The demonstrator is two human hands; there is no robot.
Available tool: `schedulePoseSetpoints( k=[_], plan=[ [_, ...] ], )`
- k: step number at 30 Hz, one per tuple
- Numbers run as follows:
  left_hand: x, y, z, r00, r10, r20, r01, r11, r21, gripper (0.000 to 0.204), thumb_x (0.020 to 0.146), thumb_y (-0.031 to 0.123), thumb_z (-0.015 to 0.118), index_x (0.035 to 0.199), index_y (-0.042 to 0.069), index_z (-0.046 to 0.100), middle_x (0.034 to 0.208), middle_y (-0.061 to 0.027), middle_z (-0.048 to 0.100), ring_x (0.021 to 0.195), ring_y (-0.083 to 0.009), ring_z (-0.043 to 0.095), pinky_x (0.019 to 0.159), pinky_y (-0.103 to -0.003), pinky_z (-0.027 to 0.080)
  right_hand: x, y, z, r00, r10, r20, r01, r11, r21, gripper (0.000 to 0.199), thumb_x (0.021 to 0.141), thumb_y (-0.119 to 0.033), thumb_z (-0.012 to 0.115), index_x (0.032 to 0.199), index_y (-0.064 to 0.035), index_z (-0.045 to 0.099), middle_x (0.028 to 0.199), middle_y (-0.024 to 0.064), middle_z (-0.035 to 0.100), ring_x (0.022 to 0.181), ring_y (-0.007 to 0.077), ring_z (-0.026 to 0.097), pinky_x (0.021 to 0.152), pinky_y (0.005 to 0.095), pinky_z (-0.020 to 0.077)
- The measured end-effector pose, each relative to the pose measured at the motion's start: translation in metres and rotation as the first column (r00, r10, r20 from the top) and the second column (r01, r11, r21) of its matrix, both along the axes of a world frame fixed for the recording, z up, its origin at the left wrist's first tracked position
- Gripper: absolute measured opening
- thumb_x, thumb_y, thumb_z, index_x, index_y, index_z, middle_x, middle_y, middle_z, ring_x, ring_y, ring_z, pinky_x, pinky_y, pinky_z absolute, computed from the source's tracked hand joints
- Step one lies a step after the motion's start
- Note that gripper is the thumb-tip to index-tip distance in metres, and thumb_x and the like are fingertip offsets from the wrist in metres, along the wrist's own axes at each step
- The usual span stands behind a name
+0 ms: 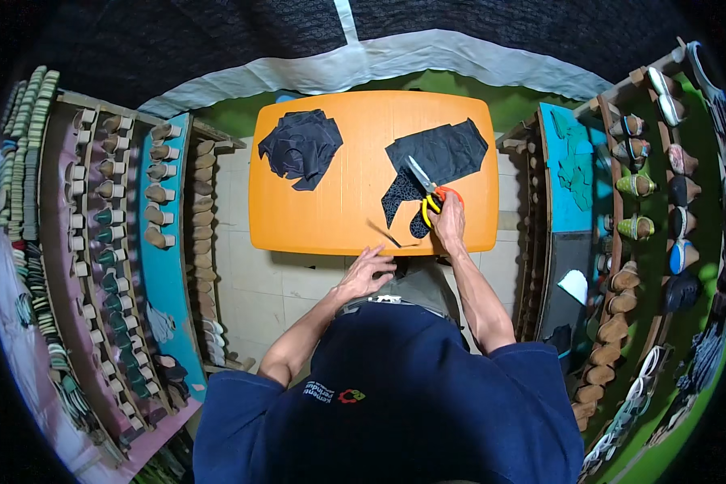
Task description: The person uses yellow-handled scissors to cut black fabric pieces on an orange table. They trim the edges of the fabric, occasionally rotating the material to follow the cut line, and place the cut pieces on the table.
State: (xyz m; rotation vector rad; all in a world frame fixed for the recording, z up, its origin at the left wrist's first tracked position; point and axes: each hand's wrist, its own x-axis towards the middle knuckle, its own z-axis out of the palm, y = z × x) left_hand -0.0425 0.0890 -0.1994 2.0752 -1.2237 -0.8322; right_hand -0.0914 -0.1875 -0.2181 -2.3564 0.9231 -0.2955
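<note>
My right hand (450, 223) is closed round the handles of a pair of scissors (431, 187) with orange and yellow grips. Their blades point away and to the left, partly over a dark cloth (443, 152). Under and beside the scissors lie a dark patterned cut piece (399, 196) and a smaller rounded piece (418, 226). My left hand (368, 273) is at the table's near edge with its fingers apart, holding nothing visible. Just beyond its fingertips is a thin dark strip (389, 235), partly blurred.
An orange table (363, 145) stands before me, with a crumpled black cloth (302, 148) at its far left. Racks of shoe lasts (159, 194) flank it on the left, and shelves with shoes and lasts (636, 185) on the right. A dark curtain hangs behind.
</note>
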Motion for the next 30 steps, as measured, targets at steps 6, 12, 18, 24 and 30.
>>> schedulePoseSetpoints(
  k=[6,12,18,24,30],
  plan=[
    [-0.001,-0.011,0.014,0.937,0.341,-0.076,-0.349,0.927,-0.139,0.024,0.083,0.018,0.074,0.102,0.004,0.075,0.105,-0.0136,0.071,0.107,-0.0329,0.063,0.098,-0.040,0.047,-0.007,0.012,0.004,0.989,-0.100,0.105,0.058,0.937,0.344,0.059,0.071,-0.008,0.081,0.123,-0.0006,0.054,0.106,0.0181,0.067,0.097,0.0347,0.067,0.084,0.0441,0.0537],
    [0.038,-0.068,0.042,0.036,0.521,-0.853,-0.739,0.588,0.328,0.075,0.087,0.053,0.071,0.135,-0.002,0.056,0.114,-0.0178,0.067,0.107,-0.0286,0.063,0.093,-0.040,0.051,-0.024,0.061,0.054,0.959,-0.131,0.252,-0.028,0.839,0.544,0.050,0.076,-0.012,0.078,0.117,-0.0007,0.053,0.092,0.0145,0.065,0.084,0.0227,0.063,0.076,0.0364,0.0512],
    [0.066,-0.076,0.041,-0.056,0.254,-0.966,-0.474,0.844,0.249,0.061,0.089,0.026,0.071,0.141,0.004,0.049,0.118,-0.0132,0.065,0.095,-0.0227,0.068,0.086,-0.034,0.056,-0.038,0.103,0.103,0.950,-0.121,0.288,-0.171,0.571,0.803,0.066,0.074,-0.021,0.090,0.125,-0.0001,0.053,0.103,0.0090,0.070,0.098,0.0158,0.065,0.091,0.0314,0.0512],
    [0.076,-0.056,0.066,0.003,0.204,-0.979,-0.422,0.888,0.184,0.067,0.086,0.008,0.071,0.146,0.002,0.042,0.120,-0.0152,0.066,0.097,-0.0204,0.069,0.093,-0.034,0.056,-0.061,0.081,0.101,0.958,-0.186,0.220,-0.024,0.709,0.705,0.067,0.070,-0.028,0.093,0.118,-0.0042,0.053,0.106,0.0085,0.065,0.092,0.0157,0.064,0.082,0.0296,0.0542],
    [0.072,-0.053,0.122,-0.199,0.237,-0.951,-0.422,0.855,0.301,0.043,0.089,0.010,0.072,0.128,0.007,0.053,0.107,-0.0200,0.068,0.087,-0.0238,0.070,0.077,-0.035,0.061,-0.061,0.072,0.109,0.917,-0.141,0.373,-0.187,0.675,0.714,0.075,0.067,-0.031,0.093,0.122,-0.0045,0.049,0.101,0.0046,0.053,0.092,0.0172,0.053,0.081,0.0313,0.0471]
  ],
)
